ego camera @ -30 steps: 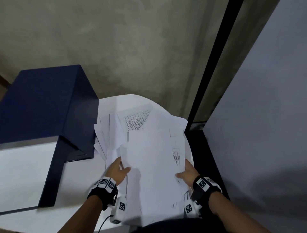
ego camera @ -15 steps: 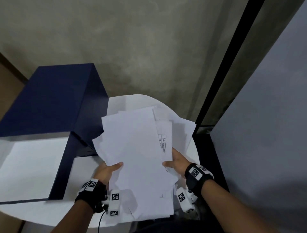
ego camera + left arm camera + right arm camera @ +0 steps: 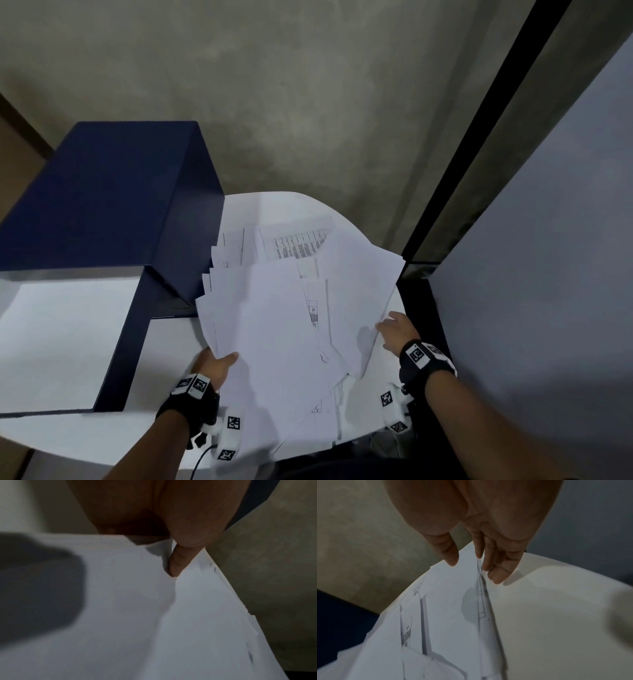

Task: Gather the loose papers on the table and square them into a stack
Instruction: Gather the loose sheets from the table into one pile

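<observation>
Many thin white sheets, the loose papers (image 3: 294, 315), fan unevenly over the rounded white surface (image 3: 274, 205), some carrying blurred print I cannot read. My left hand (image 3: 214, 368) pinches the sheaf's near left edge, thumb on top; its fingers are hidden beneath. My right hand (image 3: 397, 330) is relaxed, straight fingers (image 3: 496, 574) at the papers' right edge, gripping nothing. Beside the papers stands a matte navy box (image 3: 113, 198) with sharp corners, its near part cut off.
</observation>
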A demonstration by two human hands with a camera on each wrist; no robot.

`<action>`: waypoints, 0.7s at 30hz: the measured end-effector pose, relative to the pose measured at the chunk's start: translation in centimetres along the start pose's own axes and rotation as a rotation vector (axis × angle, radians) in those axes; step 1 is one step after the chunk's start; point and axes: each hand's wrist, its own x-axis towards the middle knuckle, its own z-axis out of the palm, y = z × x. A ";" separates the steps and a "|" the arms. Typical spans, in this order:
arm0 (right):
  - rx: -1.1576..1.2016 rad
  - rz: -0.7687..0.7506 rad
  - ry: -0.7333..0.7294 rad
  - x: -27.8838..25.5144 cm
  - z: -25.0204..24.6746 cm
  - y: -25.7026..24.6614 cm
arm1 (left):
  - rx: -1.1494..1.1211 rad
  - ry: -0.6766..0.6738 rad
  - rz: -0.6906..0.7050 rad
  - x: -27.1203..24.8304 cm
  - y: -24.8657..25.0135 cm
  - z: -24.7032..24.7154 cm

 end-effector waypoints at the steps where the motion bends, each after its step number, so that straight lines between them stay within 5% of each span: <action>1: 0.081 0.025 0.000 -0.1 0.1 -0.5 | 0.020 0.014 -0.001 -0.4 0.1 0.0; 8: 0.236 0.074 -0.056 0.0 1.7 -2.3 | 0.100 0.034 -0.021 -0.6 0.3 -0.1; 13: -0.006 -0.022 -0.016 0.1 3.5 -2.5 | 0.093 0.016 -0.010 -0.3 0.0 -0.2; 17: -0.252 -0.121 0.165 -0.8 3.5 -2.8 | 0.103 0.022 -0.009 -0.7 0.2 -0.2; 21: -0.229 -0.199 0.163 -0.4 3.6 -2.8 | 0.104 0.005 -0.003 -0.6 0.1 -0.3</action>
